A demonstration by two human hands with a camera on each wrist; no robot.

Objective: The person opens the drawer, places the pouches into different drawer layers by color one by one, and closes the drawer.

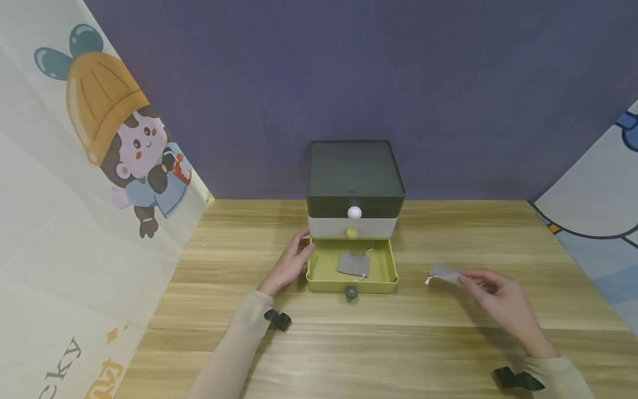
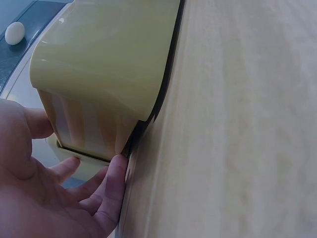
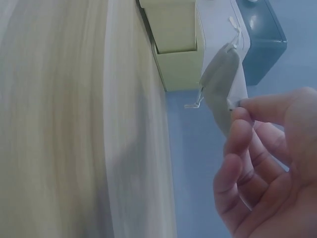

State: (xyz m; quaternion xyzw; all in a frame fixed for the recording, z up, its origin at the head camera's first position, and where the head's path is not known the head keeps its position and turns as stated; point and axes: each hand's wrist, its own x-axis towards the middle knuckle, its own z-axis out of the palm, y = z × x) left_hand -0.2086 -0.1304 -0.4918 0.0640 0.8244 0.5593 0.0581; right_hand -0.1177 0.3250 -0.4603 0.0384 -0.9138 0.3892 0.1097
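Note:
A small three-tier drawer box (image 1: 356, 172) stands against the back panel, its bottom yellow-green drawer (image 1: 324, 285) pulled out. Inside that drawer lies a grey drawstring pouch (image 1: 353, 265). My left hand (image 1: 290, 265) rests at the left side of the box, thumb by the drawer's side wall; in the left wrist view its fingertips (image 2: 117, 171) touch the box's lower side with relaxed fingers. Off to the right of the drawer, my right hand (image 1: 503, 302) pinches a second grey drawstring pouch (image 3: 220, 82) by its end between thumb and index finger, its white cords dangling.
Round knobs mark the drawers: a white knob (image 1: 354, 213), a yellow-green knob (image 1: 351, 233) and a dark grey knob (image 1: 351, 292). Wood-grain tabletop (image 1: 349, 354) spreads around the box. A blue panel (image 1: 249, 100) rises behind, with printed cartoon sheets at both sides.

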